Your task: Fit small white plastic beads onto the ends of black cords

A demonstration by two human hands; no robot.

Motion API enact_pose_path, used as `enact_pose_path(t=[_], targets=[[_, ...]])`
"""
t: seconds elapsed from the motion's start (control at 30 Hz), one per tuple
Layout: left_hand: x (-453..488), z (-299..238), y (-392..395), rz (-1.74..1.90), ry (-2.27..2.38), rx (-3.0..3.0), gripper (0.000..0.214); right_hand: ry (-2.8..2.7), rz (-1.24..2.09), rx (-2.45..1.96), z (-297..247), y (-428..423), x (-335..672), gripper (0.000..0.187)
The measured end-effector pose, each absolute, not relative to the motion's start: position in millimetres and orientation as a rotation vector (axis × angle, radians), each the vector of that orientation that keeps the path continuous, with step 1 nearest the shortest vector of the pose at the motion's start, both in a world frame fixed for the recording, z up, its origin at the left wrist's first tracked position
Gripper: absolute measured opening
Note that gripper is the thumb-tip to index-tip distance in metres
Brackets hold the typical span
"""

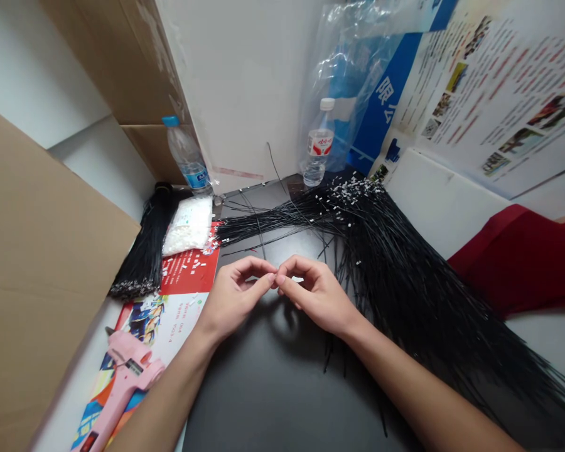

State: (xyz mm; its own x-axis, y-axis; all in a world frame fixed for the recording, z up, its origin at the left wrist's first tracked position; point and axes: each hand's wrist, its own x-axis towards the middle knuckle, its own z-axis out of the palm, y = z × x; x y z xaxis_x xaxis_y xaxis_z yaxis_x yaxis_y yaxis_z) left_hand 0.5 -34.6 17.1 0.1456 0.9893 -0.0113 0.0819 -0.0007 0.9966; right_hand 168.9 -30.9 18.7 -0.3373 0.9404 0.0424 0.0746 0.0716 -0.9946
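Observation:
Over the dark tabletop, my left hand [238, 292] and my right hand [315, 292] meet with thumbs and forefingers pinched tip to tip. Whatever sits between the fingertips is too small or too covered to make out. A bit of white [299, 279] shows inside the curl of my right hand; I cannot tell whether it is held. Beyond the hands lies a loose bundle of thin black wires [273, 220]. A much larger heap of black wires [405, 270], many ending in tiny white connectors [353, 188], spreads beside my right forearm.
At left are a pink hot glue gun [127, 376], a bag of small white pieces [188, 226] and another black wire bundle [144, 263]. Two plastic bottles, one blue-capped [188, 157], one white-capped [319, 147], stand at the back. Cardboard [42, 282] borders the left; red cloth [513, 263] lies right.

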Motion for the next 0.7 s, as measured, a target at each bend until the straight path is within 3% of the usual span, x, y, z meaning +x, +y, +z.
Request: enact_pose_path(t=[0.33,0.7], targets=[[-3.1,11.8,-35.8,0.944,1.296,1.56,0.015,-1.743,1.121,-1.124,17.7,-31.2,169.1,0.015],[-5.6,12.9,-30.9,0.989,0.943,1.041,0.016,-1.742,1.157,-1.119,19.3,-28.5,172.9,0.015]])
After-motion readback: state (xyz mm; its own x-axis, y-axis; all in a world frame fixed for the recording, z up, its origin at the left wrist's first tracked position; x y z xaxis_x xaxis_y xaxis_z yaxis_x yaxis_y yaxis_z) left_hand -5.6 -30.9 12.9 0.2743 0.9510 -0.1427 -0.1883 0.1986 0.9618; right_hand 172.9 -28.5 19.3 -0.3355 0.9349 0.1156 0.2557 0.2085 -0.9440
